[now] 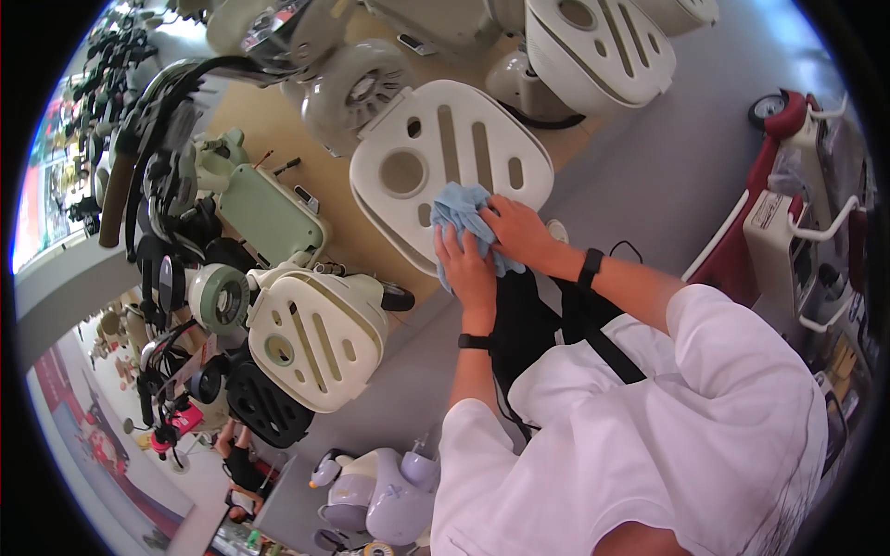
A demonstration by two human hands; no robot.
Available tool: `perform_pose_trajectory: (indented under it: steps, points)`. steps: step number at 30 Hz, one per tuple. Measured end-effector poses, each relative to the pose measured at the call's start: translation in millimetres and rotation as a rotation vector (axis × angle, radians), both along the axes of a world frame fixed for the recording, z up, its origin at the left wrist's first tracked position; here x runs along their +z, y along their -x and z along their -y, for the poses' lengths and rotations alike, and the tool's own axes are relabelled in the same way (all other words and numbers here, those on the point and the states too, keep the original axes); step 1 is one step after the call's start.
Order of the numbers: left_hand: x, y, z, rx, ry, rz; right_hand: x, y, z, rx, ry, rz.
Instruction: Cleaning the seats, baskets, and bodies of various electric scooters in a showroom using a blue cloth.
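A crumpled light-blue cloth (459,200) lies bunched on the near edge of a white scooter basket's lid (466,119). The lid has long slots and a round hole. My left hand (468,273) presses on the cloth, its fingers curled over the folds. From the right, my right hand (521,227) grips the cloth's other side, the fingers bent into it. Both hands are close together at the lid's near rim. Parts of the cloth and the lid beneath it are hidden by the hands.
A cream scooter basket (320,338) and a black basket (266,405) stand to the left. Another white basket (612,51) is at the far right. A green scooter (269,208), lilac scooters (394,496) and a red scooter (732,246) stand around. Behind, a person (243,468) is visible.
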State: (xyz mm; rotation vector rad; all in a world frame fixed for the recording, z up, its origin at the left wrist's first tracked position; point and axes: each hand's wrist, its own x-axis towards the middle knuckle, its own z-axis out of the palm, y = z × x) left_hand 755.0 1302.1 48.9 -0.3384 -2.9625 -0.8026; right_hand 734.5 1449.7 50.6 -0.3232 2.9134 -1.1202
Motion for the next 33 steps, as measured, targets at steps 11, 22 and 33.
perform_pose_trajectory:
  steps: [11, 22, 33]
  points:
    - [-21.5, 72.9, -39.0, -0.161, 0.120, -0.079, -32.9, 49.1, -38.7, -0.157, -0.080, -0.243]
    - [-41.1, 154.7, -72.0, -0.201, 0.118, -0.131, -50.3, 119.0, -62.8, -0.252, -0.228, -0.328]
    - [-29.5, 108.7, -57.9, -0.213, 0.112, -0.027, -36.7, 72.0, -55.0, -0.237, -0.054, -0.119]
